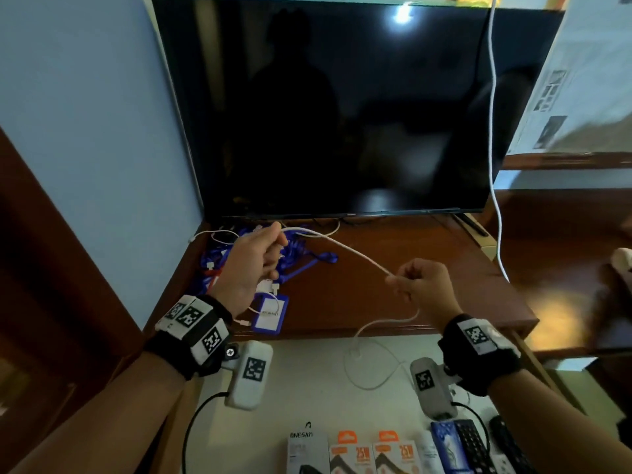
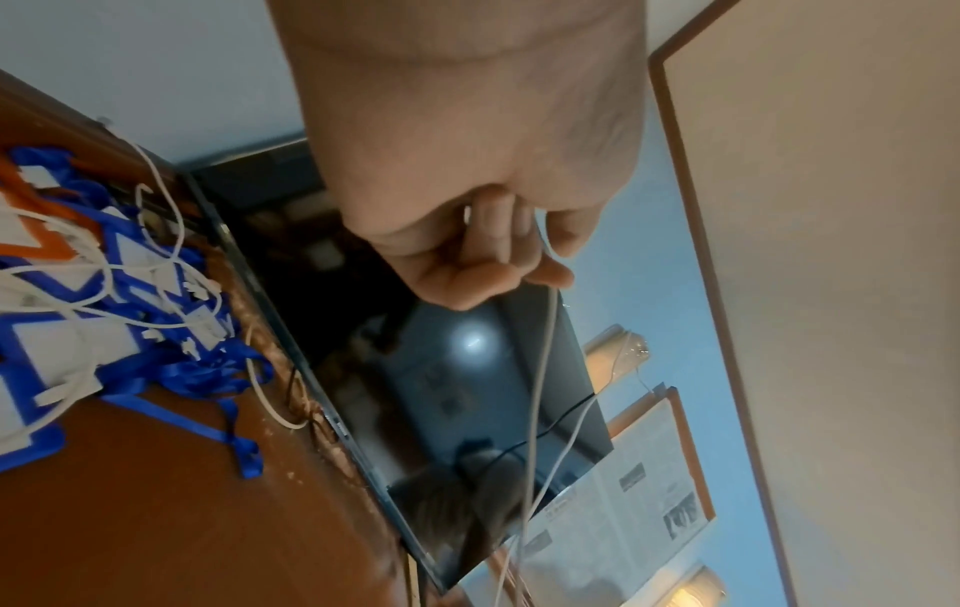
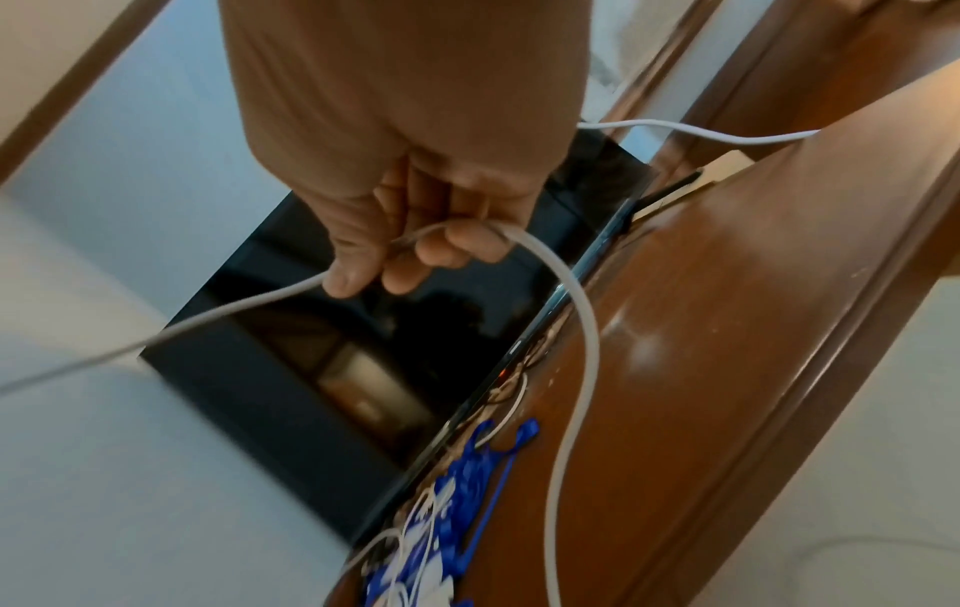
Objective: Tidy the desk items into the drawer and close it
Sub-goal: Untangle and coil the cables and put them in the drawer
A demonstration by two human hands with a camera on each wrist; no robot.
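1. We pinch a white charging cable (image 1: 345, 249) in our left hand (image 1: 251, 268) and grip it with curled fingers in our right hand (image 1: 424, 285).
2. The held stretch runs taut above the wooden desk (image 1: 393, 292), sloping from upper left down to the right.
3. Its slack tail loops down into what seems to be the open drawer (image 1: 307, 378).
4. Blue lanyards (image 1: 301, 260) lie piled by the television (image 1: 325, 107).

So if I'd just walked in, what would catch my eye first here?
Probably the white cable stretched in mid-air between the left hand and the right hand, each pinching it above the brown desk. Behind looms a big dark screen, and at its foot on the left lies a tangle of blue lanyards.
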